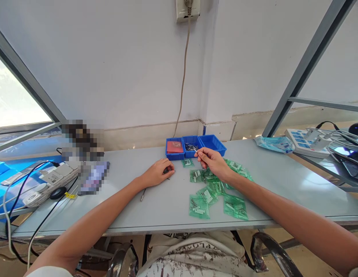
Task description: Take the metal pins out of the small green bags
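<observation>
My left hand [158, 171] rests on the grey table with its fingers curled over small dark metal pieces [166, 170], mostly hidden beneath them. A thin metal rod [143, 194] lies by its wrist. My right hand [211, 161] is raised in front of the blue bins, thumb and forefinger pinched on a small pale piece too tiny to name. The middle blue bin [189, 154] holds loose metal parts [191, 147]; the left one [175, 157] has reddish flat packets [174, 147]. Green plastic bags [199, 206] with small metal parts and white labels lie below and around my right hand.
One more blue bin [212, 142] stands at the right of the row. Cables and a power strip [307, 142] lie far right beside a blue-white packet [275, 144]. Another power strip [52, 182] with cables and a blurred flat object [95, 177] are at left.
</observation>
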The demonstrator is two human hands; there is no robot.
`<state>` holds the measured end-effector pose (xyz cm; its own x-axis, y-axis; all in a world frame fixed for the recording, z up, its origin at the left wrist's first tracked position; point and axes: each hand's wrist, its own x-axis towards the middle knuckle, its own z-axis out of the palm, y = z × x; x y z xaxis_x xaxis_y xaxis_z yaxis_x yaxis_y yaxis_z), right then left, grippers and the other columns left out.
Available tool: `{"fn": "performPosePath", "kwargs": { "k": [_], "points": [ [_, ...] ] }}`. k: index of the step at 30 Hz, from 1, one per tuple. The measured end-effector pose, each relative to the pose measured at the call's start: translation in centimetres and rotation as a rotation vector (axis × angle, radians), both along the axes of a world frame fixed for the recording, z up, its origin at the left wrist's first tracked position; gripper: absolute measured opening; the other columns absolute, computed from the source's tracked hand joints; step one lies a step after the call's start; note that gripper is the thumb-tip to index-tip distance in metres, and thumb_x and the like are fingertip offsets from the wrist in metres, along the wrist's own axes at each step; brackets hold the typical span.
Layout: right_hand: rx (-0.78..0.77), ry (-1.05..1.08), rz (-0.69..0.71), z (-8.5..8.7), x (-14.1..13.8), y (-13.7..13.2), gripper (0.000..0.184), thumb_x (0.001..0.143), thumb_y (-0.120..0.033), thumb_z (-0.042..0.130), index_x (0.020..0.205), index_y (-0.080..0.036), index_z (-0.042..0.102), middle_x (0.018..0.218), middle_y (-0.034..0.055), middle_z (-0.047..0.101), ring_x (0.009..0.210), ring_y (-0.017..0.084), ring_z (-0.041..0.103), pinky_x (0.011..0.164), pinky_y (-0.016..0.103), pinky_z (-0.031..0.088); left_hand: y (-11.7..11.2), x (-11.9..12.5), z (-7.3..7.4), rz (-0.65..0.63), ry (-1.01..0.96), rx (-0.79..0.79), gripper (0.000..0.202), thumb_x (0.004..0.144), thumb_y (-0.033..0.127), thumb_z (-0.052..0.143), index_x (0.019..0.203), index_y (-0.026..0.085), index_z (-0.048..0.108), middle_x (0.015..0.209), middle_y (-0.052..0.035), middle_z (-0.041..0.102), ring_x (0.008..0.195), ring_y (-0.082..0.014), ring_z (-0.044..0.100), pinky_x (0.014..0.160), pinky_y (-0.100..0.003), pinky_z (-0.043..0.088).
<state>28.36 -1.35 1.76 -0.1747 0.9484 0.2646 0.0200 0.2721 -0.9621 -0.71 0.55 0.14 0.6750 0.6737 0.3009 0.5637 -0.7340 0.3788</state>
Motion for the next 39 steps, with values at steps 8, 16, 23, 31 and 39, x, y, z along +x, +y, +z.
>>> {"fn": "performPosePath", "kwargs": {
  "k": [8, 16, 23, 31, 39],
  "points": [
    [0.008, 0.031, 0.015, -1.1, 0.2, 0.8, 0.038, 0.089, -0.059, 0.070, 0.102, -0.023, 0.064, 0.086, -0.0013, 0.060, 0.055, 0.009, 0.048, 0.051, 0.026, 0.040, 0.1, -0.1, -0.1, -0.005, -0.004, 0.004, 0.021, 0.104, 0.041, 0.052, 0.102, 0.022, 0.063, 0.099, -0.0052, 0.063, 0.094, -0.0226, 0.059, 0.087, -0.037, 0.050],
    [0.034, -0.018, 0.008, -0.8, 0.3, 0.6, 0.036, 0.082, -0.053, 0.080, 0.094, -0.024, 0.061, 0.084, -0.0032, 0.057, 0.058, 0.011, 0.049, 0.053, 0.027, 0.042, 0.1, -0.1, -0.1, -0.010, -0.003, -0.001, 0.020, 0.105, 0.039, 0.052, 0.102, 0.022, 0.063, 0.098, -0.0050, 0.063, 0.093, -0.0223, 0.059, 0.088, -0.037, 0.049],
    [0.028, -0.001, 0.010, -0.5, 0.1, 0.4, 0.034, 0.088, -0.056, 0.072, 0.096, -0.024, 0.063, 0.079, -0.0036, 0.057, 0.055, 0.011, 0.047, 0.053, 0.027, 0.040, 0.0, -0.1, 0.0, -0.003, -0.001, -0.008, 0.023, 0.105, 0.042, 0.051, 0.103, 0.023, 0.063, 0.099, -0.0056, 0.063, 0.094, -0.0231, 0.059, 0.088, -0.037, 0.050],
    [-0.019, 0.033, -0.027, -0.6, 0.2, 0.7, 0.037, 0.088, -0.055, 0.072, 0.101, -0.022, 0.064, 0.082, -0.0016, 0.064, 0.054, 0.009, 0.049, 0.050, 0.025, 0.041, 0.0, -0.1, -0.1, 0.005, -0.010, -0.013, 0.023, 0.104, 0.043, 0.051, 0.102, 0.023, 0.064, 0.100, -0.0054, 0.063, 0.093, -0.0229, 0.059, 0.087, -0.037, 0.050],
    [-0.031, 0.018, -0.087, -0.6, 0.5, 0.8, 0.031, 0.088, -0.048, 0.071, 0.103, -0.022, 0.064, 0.089, 0.0008, 0.068, 0.055, 0.010, 0.051, 0.052, 0.027, 0.044, -0.1, 0.0, 0.2, -0.002, -0.004, -0.018, 0.023, 0.104, 0.042, 0.051, 0.102, 0.022, 0.063, 0.100, -0.0058, 0.064, 0.093, -0.0228, 0.059, 0.087, -0.037, 0.050]
  ]
}}
